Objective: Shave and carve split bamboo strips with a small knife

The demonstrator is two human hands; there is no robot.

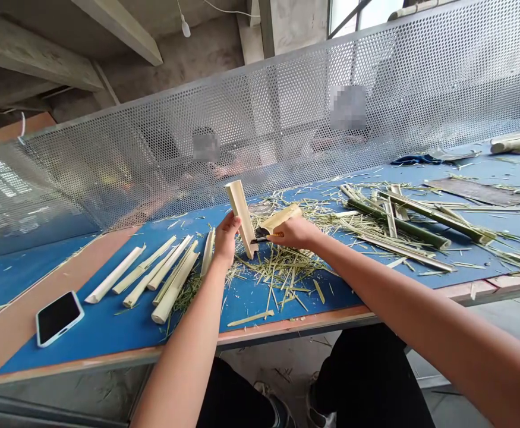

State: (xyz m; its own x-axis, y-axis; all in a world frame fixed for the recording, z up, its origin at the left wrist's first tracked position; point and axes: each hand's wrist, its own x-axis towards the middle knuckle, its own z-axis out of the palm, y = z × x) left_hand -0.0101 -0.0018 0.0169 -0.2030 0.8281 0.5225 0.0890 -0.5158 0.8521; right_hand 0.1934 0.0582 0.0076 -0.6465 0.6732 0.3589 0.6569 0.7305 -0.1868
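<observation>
My left hand (228, 238) is closed on a split bamboo piece (242, 217), which stands tilted with its top leaning left. In my right hand (296, 232) is a knife (262, 236) with a dark blade and a brownish handle, mostly covered by the fingers. Its blade lies at the right edge of the bamboo piece, near the lower end. Just behind my right hand is another pale bamboo piece (283, 217); whether the hand touches it I cannot tell. Thin bamboo shavings (281, 267) are heaped below both hands.
Several split bamboo pieces (177, 288) lie side by side to the left, beyond them a phone (59, 318). Green bamboo lengths (402, 223) lie at the right on the blue tabletop (121, 327). A perforated metal screen (260, 125) rises behind, with people beyond it.
</observation>
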